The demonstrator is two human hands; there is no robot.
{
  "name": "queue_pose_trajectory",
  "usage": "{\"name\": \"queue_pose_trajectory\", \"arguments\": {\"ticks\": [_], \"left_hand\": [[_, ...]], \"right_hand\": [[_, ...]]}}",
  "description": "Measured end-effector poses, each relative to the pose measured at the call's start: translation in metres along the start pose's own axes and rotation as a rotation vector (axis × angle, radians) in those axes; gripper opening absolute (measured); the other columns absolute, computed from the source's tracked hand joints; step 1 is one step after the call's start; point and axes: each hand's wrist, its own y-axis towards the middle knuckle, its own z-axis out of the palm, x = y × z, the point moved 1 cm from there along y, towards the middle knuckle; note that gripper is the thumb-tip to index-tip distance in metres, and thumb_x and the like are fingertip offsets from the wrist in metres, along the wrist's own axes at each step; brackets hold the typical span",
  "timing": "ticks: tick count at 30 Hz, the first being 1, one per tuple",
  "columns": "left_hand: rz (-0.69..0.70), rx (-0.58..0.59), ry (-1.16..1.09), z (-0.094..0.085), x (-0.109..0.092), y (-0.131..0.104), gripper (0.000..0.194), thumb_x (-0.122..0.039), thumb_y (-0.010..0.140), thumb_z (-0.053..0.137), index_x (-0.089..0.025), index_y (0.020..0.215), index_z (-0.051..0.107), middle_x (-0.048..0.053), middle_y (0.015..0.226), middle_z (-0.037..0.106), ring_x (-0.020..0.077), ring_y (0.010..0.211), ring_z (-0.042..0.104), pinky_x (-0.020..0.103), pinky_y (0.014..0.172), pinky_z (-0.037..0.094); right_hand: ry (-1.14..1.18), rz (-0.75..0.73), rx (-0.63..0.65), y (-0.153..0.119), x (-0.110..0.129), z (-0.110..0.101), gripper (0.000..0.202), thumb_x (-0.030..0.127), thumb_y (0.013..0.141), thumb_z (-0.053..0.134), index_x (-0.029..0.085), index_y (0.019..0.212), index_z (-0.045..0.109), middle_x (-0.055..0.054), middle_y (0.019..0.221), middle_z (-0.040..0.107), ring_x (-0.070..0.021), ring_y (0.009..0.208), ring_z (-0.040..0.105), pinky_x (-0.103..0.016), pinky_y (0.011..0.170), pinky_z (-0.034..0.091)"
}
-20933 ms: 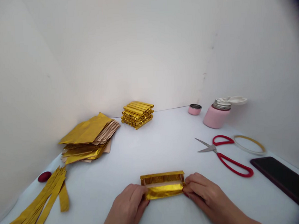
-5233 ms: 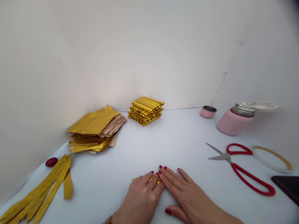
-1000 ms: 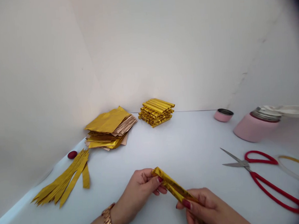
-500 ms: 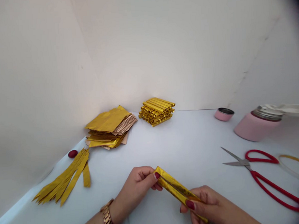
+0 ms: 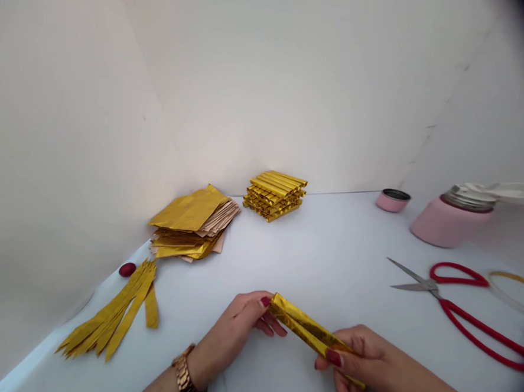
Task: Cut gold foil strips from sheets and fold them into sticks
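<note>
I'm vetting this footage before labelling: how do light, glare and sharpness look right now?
Head view: soft light overall, no harsh shadows; head view: bright glints on the folded gold strip and the stack of gold tubes; head view: the pink bottle looks stretched and soft near the right edge; head view: the upper right corner falls to black.

Plain pale walls [image 5: 258,72] stand behind a whitish tabletop [image 5: 336,244] — small marks [image 5: 467,67], perhaps scuffs, dot the right side — softly lit.
</note>
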Motion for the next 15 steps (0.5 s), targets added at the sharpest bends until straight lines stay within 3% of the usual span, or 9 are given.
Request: {"name": "queue_pose_trajectory", "arguments": {"ticks": [2,7,11,15], "left_hand": [[0.005,-0.019,-0.013,0.001,0.001,0.0,0.039,-0.046,0.087,0.044,-0.012,0.085,0.063,0.006,0.075,0.066,0.0171,0.071,0.061,0.024,0.064,0.044],[-0.029,-0.201,0.129,0.007,0.012,0.003,0.044,-0.049,0.084,0.047,-0.011,0.066,0.06,0.003,0.054,0.061,0.0127,0.051,0.055,0.021,0.052,0.042],[-0.001,-0.285,0.195,0.009,0.013,0.002,0.042,-0.049,0.084,0.047,-0.012,0.065,0.058,0.002,0.05,0.059,0.0126,0.048,0.055,0.021,0.049,0.042],[-0.022,-0.219,0.085,0.01,0.012,0.001,0.037,-0.047,0.08,0.055,-0.012,0.071,0.061,0.001,0.055,0.06,0.012,0.05,0.055,0.021,0.051,0.043]], "right_hand": [[-0.028,0.003,0.0,0.0,-0.001,0.002,0.049,0.059,0.074,0.054,0.012,0.084,0.057,-0.003,0.055,0.063,-0.0069,0.04,0.053,-0.014,0.037,0.031],[-0.141,0.006,-0.029,0.0,-0.003,0.006,0.05,0.061,0.076,0.049,0.013,0.087,0.059,-0.002,0.057,0.062,-0.0076,0.043,0.052,-0.015,0.04,0.031],[-0.129,0.003,-0.017,0.0,-0.004,0.006,0.048,0.06,0.078,0.048,0.014,0.088,0.057,-0.002,0.057,0.062,-0.0088,0.044,0.054,-0.016,0.04,0.031],[-0.154,-0.008,-0.002,0.0,-0.003,0.006,0.049,0.06,0.079,0.046,0.014,0.088,0.058,-0.001,0.054,0.06,-0.0079,0.042,0.051,-0.016,0.04,0.031]]}}
